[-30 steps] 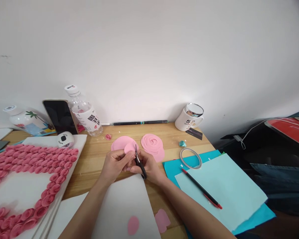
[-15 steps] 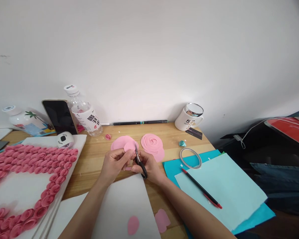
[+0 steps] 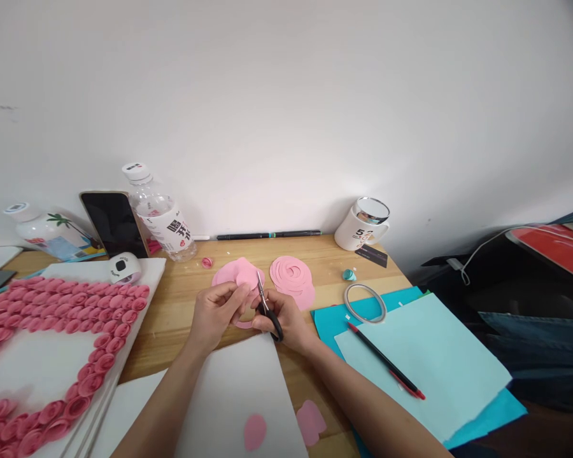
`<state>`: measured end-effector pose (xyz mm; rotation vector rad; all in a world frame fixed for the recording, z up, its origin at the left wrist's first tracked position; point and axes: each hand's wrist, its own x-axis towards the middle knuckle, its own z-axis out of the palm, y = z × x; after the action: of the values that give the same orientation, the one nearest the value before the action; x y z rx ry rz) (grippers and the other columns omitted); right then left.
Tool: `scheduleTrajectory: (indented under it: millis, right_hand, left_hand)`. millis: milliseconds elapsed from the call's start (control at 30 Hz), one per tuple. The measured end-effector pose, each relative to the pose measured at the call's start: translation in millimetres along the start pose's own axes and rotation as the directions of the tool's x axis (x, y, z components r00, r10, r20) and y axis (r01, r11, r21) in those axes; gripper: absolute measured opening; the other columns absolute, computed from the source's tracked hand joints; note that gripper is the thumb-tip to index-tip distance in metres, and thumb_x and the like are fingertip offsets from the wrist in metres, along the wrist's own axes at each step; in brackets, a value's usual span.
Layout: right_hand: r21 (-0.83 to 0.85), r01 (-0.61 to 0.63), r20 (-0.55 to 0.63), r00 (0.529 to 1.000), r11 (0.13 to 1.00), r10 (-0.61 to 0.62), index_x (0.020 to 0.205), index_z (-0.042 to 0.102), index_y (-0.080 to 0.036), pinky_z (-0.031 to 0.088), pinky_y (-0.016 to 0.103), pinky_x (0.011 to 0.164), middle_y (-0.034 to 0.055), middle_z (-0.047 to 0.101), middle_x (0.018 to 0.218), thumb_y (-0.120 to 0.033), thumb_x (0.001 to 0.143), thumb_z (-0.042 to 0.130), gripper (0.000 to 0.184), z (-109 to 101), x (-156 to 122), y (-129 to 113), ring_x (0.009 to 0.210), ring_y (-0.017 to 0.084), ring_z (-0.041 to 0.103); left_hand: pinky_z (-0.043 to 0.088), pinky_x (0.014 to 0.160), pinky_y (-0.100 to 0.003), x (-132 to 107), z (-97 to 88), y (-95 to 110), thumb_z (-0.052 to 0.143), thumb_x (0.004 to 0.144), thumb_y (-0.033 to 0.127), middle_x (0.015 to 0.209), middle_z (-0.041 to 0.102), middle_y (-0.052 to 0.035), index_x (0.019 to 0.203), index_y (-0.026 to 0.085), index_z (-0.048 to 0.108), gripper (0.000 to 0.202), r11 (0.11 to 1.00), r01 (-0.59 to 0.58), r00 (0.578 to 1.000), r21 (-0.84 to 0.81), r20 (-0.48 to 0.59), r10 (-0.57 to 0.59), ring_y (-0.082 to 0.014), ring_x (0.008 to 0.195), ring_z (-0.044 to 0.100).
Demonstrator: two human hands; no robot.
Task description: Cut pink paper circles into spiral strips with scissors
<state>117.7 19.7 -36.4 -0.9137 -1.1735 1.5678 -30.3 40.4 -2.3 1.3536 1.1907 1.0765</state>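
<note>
Between the thumb and fingers of my left hand [image 3: 216, 313] is a piece of pink paper [image 3: 247, 273] with a rounded edge. My right hand [image 3: 286, 318] is closed around the black handles of a pair of scissors [image 3: 261, 291], whose blades point up and away, right against the paper. Directly behind the held piece lies more pink paper [image 3: 223, 273] on the table, partly covered by it. To its right rests a stack of spiral-cut pink paper [image 3: 292, 275]. Below my hands, a pink oval [image 3: 255, 432] lies on a white sheet [image 3: 233, 381].
At left stands a white board with rows of pink paper roses [image 3: 93, 381]. A bottle [image 3: 165, 219], a phone [image 3: 112, 222] and a mug [image 3: 361, 224] line the wall. On the right, a tape roll [image 3: 365, 303] and a pen [image 3: 386, 360] lie on blue sheets [image 3: 430, 356].
The pink paper in my left hand has shifted and turned slightly against the scissor blades. My right hand and the scissors have barely moved.
</note>
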Motion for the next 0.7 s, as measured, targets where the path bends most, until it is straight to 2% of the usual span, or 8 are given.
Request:
scheduleTrajectory:
  millis: [233, 467, 700]
  right_hand:
    - [-0.024, 0.011, -0.011, 1.000, 1.000, -0.011, 0.075, 0.053, -0.016, 0.027, 0.020, 0.044, -0.0067, 0.045, 0.053, -0.046, 0.053, 0.082, 0.047, 1.4, -0.3, -0.2, 0.048, 0.007, 0.035]
    - [0.014, -0.008, 0.027, 1.000, 1.000, 0.008, 0.077, 0.053, -0.016, 0.029, 0.020, 0.045, -0.0069, 0.046, 0.054, -0.044, 0.055, 0.083, 0.046, 1.3, -0.1, 3.7, 0.047, 0.007, 0.036]
    - [0.019, 0.062, 0.028, 0.998, 0.998, -0.063, 0.077, 0.050, -0.017, 0.031, 0.021, 0.050, -0.0046, 0.049, 0.062, -0.041, 0.053, 0.085, 0.049, -0.8, 2.5, 4.5, 0.055, 0.009, 0.041]
  left_hand:
    - [0.030, 0.036, -0.019, -0.1, 2.2, -4.0, 0.059, 0.079, 0.037, 0.044, 0.045, 0.0050, 0.052, 0.017, 0.051, 0.035, 0.998, -0.020, 0.999, -0.063, -0.034, 0.018, -0.0048, 0.035, 0.036]
    - [0.030, 0.037, -0.019, -1.4, 7.2, -4.5, 0.060, 0.077, 0.038, 0.041, 0.045, 0.0043, 0.047, 0.017, 0.048, 0.039, 1.000, -0.003, 0.999, 0.021, -0.043, 0.004, -0.0050, 0.035, 0.038]
    - [0.030, 0.040, -0.019, -0.4, 2.5, 0.5, 0.061, 0.075, 0.036, 0.037, 0.040, 0.0049, 0.041, 0.017, 0.039, 0.045, 0.997, 0.010, 0.999, 0.071, 0.049, -0.013, -0.0048, 0.038, 0.035]
